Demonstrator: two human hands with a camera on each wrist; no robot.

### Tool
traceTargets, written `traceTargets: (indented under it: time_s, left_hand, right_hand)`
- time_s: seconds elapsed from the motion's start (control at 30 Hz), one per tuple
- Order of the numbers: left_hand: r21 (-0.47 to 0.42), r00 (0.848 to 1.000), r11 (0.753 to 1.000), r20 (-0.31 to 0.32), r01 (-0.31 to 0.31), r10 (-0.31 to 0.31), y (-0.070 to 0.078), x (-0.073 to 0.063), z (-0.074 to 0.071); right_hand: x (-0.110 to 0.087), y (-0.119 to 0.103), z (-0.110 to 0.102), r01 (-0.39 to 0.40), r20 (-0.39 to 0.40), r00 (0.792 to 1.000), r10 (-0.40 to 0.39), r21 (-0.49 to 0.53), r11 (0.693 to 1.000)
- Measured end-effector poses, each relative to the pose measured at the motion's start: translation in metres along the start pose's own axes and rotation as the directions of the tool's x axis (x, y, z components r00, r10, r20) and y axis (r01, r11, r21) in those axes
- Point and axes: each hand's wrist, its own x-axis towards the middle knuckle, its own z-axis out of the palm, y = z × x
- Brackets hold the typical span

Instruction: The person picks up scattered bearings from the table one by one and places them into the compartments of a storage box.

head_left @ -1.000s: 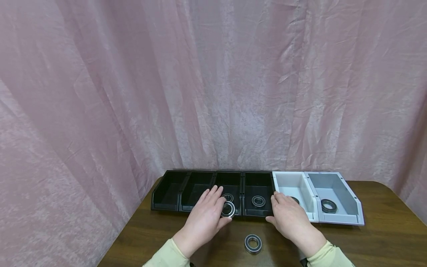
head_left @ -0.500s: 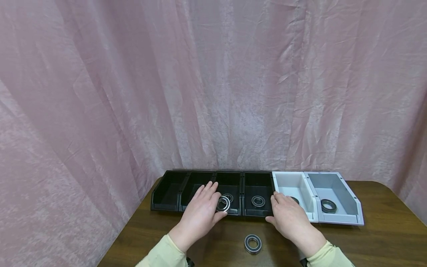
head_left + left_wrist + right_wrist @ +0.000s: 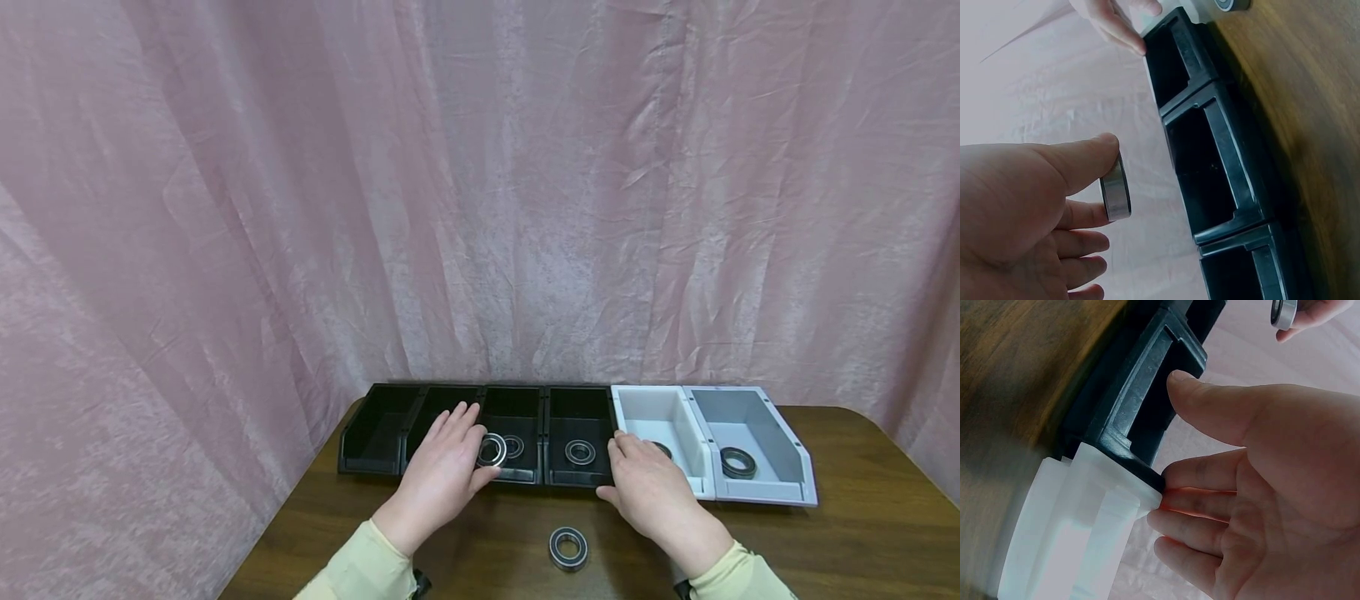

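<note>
My left hand (image 3: 441,475) pinches a ball bearing (image 3: 1115,192) between thumb and index finger, the other fingers loosely bent below. It holds the bearing above the black bins, around the wall between the second and third from the left. Behind it, another bearing (image 3: 520,447) lies in the third black bin (image 3: 513,408). My right hand (image 3: 651,487) holds nothing; its fingers, fairly straight, are at the wall where the fourth black bin (image 3: 577,410) meets the white bin (image 3: 651,403). A bearing (image 3: 581,443) lies in that black bin.
On the wooden table (image 3: 862,475), one bearing (image 3: 556,550) lies in front of the bins. A bearing (image 3: 663,449) in the white bin is partly hidden by my right hand. The grey bin (image 3: 731,408) holds another bearing (image 3: 728,460). A pink curtain (image 3: 480,208) hangs behind.
My left hand has moved left and slightly away with the pinched bearing, from the front of the third black bin toward its left wall. The right hand stays in place.
</note>
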Motion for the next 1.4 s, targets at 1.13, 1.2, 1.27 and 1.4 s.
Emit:
traceTargets:
  time_s: [1.13,1.2,1.27,1.4]
  left_hand:
    - [0.014,0.997,0.997,0.01,0.075,-0.076,-0.027,0.009,0.008]
    - [0.012,0.996,0.996,0.009,0.084,-0.085,-0.029,0.01,0.008]
    - [0.016,0.996,0.996,0.005,0.089,-0.089,-0.031,0.011,0.008]
    - [0.03,0.996,0.995,0.001,0.092,-0.092,-0.037,0.011,0.009]
  right_hand:
    - [-0.001,0.0,0.001,0.007,-0.009,1.0,-0.007,-0.009,1.0]
    - [-0.001,0.0,0.001,0.007,-0.008,1.0,-0.007,-0.01,1.0]
    - [-0.001,0.0,0.0,0.006,-0.006,1.0,-0.006,-0.009,1.0]
    - [0.0,0.0,0.0,0.005,-0.004,1.0,-0.006,-0.007,1.0]
